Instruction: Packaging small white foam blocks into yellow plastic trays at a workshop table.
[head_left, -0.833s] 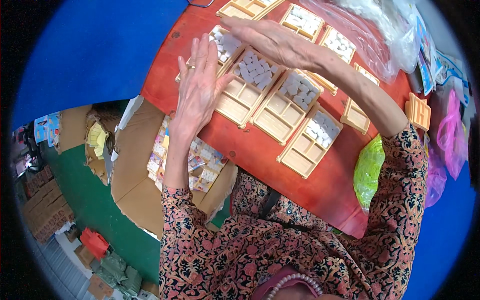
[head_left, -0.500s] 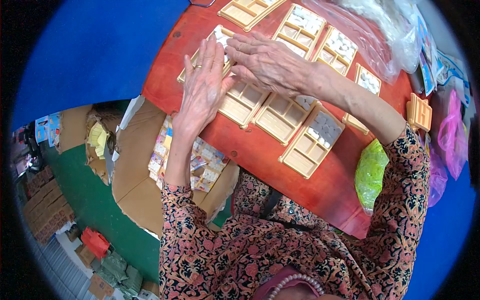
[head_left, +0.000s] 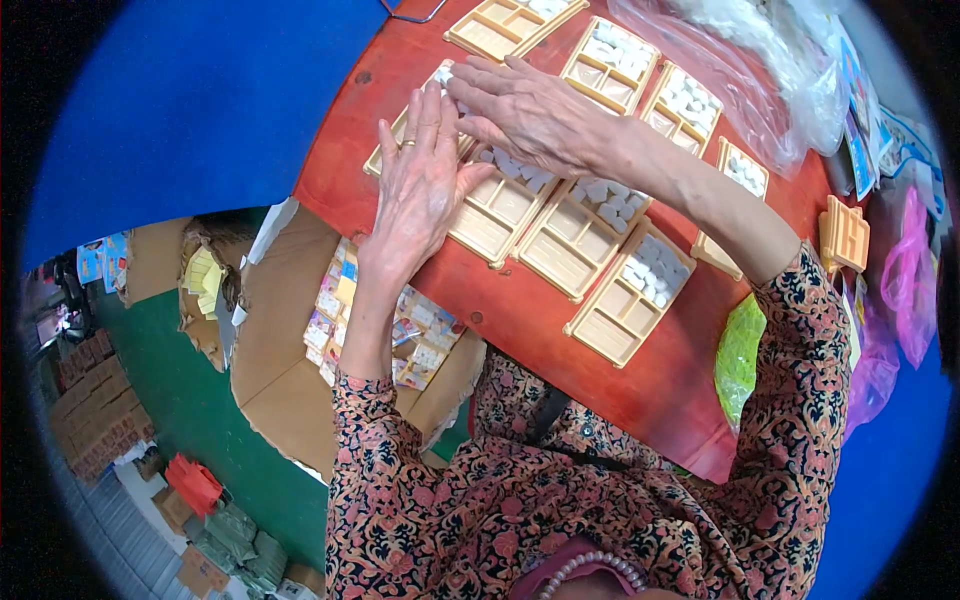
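Currently we're levelling small white blocks [head_left: 510, 165] in the tan plastic compartment tray [head_left: 495, 205] on the red table [head_left: 500, 300], left hand [head_left: 420, 190] and right hand [head_left: 530, 115] flat, fingers extended, gripping nothing; next probably calls for gentle, even pressing.

Clear plastic bag [head_left: 770, 60], green bag [head_left: 738, 360], cardboard box [head_left: 290, 390] of small packets.

Trays [head_left: 590, 235]: you have tan moulded plastic here, smooth, faintly glossy.
Pieces in trays [head_left: 655, 265]: white, matt, chalky look.
Table top [head_left: 520, 320]: red, smooth, dull sheen.
Bag [head_left: 760, 70]: clear thin plastic film, crinkled, glossy.
Your sleeves [head_left: 800, 400]: printed floral cloth, soft, matt.
Box below table [head_left: 290, 380]: brown corrugated cardboard, rough, matt.
Ring on your left hand [head_left: 425, 190]: metal, shiny.
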